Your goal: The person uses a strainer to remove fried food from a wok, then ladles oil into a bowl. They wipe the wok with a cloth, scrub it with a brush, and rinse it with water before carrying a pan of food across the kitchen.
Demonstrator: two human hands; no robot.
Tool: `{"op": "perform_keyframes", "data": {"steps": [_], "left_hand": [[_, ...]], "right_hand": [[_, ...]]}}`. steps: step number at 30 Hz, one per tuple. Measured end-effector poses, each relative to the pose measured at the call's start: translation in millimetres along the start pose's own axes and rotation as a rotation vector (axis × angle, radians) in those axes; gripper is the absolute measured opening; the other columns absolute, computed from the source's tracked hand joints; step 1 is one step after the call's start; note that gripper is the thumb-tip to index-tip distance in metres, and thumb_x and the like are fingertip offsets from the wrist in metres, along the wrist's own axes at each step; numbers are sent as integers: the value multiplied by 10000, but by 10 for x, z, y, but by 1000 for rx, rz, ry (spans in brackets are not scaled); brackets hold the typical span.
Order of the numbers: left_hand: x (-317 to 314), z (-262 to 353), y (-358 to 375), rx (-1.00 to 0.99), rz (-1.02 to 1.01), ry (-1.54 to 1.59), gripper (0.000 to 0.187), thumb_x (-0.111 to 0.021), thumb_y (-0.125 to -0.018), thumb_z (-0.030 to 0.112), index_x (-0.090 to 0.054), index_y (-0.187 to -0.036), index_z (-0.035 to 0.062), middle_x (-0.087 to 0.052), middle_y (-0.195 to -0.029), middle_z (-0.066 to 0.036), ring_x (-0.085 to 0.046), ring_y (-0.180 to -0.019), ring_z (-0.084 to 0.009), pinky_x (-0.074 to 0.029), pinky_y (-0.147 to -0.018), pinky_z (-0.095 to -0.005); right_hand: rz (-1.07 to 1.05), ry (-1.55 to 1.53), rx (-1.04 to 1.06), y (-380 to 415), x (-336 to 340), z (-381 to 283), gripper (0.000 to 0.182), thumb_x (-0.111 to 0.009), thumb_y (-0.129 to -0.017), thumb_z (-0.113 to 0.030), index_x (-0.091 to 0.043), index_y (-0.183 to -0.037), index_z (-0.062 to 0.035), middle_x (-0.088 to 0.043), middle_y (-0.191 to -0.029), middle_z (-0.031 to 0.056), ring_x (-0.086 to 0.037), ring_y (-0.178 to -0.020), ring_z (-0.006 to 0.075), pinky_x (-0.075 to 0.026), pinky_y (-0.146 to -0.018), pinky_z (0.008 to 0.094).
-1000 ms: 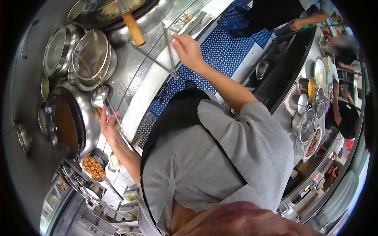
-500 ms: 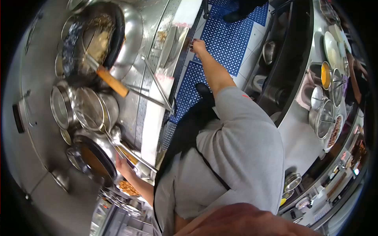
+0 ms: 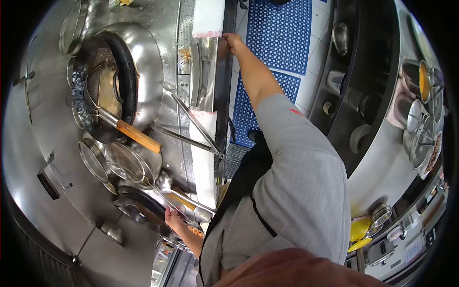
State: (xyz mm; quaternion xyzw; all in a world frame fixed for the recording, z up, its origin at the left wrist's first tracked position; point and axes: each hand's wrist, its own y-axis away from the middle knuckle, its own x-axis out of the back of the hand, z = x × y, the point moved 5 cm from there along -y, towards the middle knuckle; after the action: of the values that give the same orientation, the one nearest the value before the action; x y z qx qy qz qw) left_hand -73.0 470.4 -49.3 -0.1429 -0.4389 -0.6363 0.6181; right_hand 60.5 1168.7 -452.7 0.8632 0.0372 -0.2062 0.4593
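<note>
My right hand (image 3: 232, 43) is at the front edge of the steel stove (image 3: 169, 33), its fingers curled around something small that they hide. My left hand (image 3: 176, 220), fingers loosely spread, is beside the near rim of a dark wok (image 3: 146, 205), close to the handle end of a wire strainer (image 3: 125, 160). That strainer rests over a steel pot. Beside it are a ladle (image 3: 164, 181) and a wooden handle. In a larger wok (image 3: 125, 81) sits a wire skimmer with a wooden handle (image 3: 138, 136), over light brown liquid.
Two long metal arms joined at one end (image 3: 217, 150) lie across the stove edge. White cloths (image 3: 208, 19) line the front. Behind me is a steel counter (image 3: 377, 158) with bowls and strainers. Blue perforated mats (image 3: 277, 43) cover the floor. Small brown pieces (image 3: 196, 231) show beside my left forearm.
The camera view has turned and shifted, so the stove sits differently in it. My right hand stays at the stove's front edge; my left hand stays near the smaller wok.
</note>
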Motion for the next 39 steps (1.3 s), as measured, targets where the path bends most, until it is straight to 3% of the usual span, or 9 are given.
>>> {"op": "perform_keyframes", "data": {"steps": [10,12,13,18,23,28,31,38,39], "left_hand": [[-112,89,152,-1,-16,101,478,-496,-852,-12,-520,-1329,0,-693,-882,-118,-604,-645,-115,-468,-542,-239],[-62,-85,53,-14,-48,143,497,-518,-867,30,-490,-1363,4,-691,-908,-108,-615,-685,-139,-485,-577,-265],[-12,-190,-8,-31,-82,175,491,-530,-876,44,-489,-1364,6,-688,-926,-102,-621,-717,-140,-488,-599,-265],[40,-445,168,-4,-86,349,442,-593,-928,203,-537,-1342,58,-665,-937,-51,-603,-785,-123,-494,-671,-263],[299,-831,347,-27,-106,545,471,-582,-953,362,-541,-1347,106,-660,-912,-35,-575,-735,-88,-485,-659,-248],[428,-1170,384,-157,-14,691,425,-557,-974,296,-555,-1314,41,-665,-894,-48,-560,-692,-74,-478,-620,-231],[428,-1228,474,-209,-38,767,408,-571,-966,225,-548,-1313,10,-665,-900,-52,-554,-686,-70,-469,-614,-214],[710,-1818,555,-154,-35,869,379,-589,-942,148,-568,-1294,9,-672,-883,-55,-563,-679,-75,-469,-612,-201],[806,-1897,596,-144,-11,873,379,-588,-940,144,-567,-1295,10,-672,-884,-58,-563,-677,-76,-470,-610,-202]], "right_hand": [[26,468,171,487,781,209,381,-547,-936,-438,-647,-1026,-82,-530,-749,29,-523,-630,140,-441,-521,313],[206,1104,689,685,1378,337,459,-535,-929,-429,-636,-952,19,-611,-770,128,-608,-690,274,-487,-579,439],[97,1013,365,686,1747,522,447,-559,-922,-393,-613,-999,43,-623,-745,171,-611,-687,342,-503,-623,465],[191,572,233,2062,1955,358,357,-545,-955,-347,-613,-866,-9,-544,-592,47,-513,-472,133,-414,-385,314],[-288,731,867,3792,-91,-228,303,-532,-972,-274,-666,-939,-4,-618,-683,63,-563,-578,118,-448,-529,280],[-482,1463,1469,4730,-1965,579,705,-656,-874,-355,-388,-1386,48,-520,-1226,311,-626,-997,416,-519,-845,408],[-316,1858,1419,4553,-2489,1000,834,-647,-843,-257,-171,-1481,-10,-519,-1142,336,-625,-946,481,-530,-855,473],[-3,1841,1440,4721,-3097,170,415,-559,-840,-143,-463,-1213,9,-659,-978,300,-680,-933,402,-560,-780,402],[-129,1760,1129,4957,-3093,103,293,-511,-860,-97,-495,-1115,47,-664,-851,208,-668,-643,355,-556,-583,423]]}}
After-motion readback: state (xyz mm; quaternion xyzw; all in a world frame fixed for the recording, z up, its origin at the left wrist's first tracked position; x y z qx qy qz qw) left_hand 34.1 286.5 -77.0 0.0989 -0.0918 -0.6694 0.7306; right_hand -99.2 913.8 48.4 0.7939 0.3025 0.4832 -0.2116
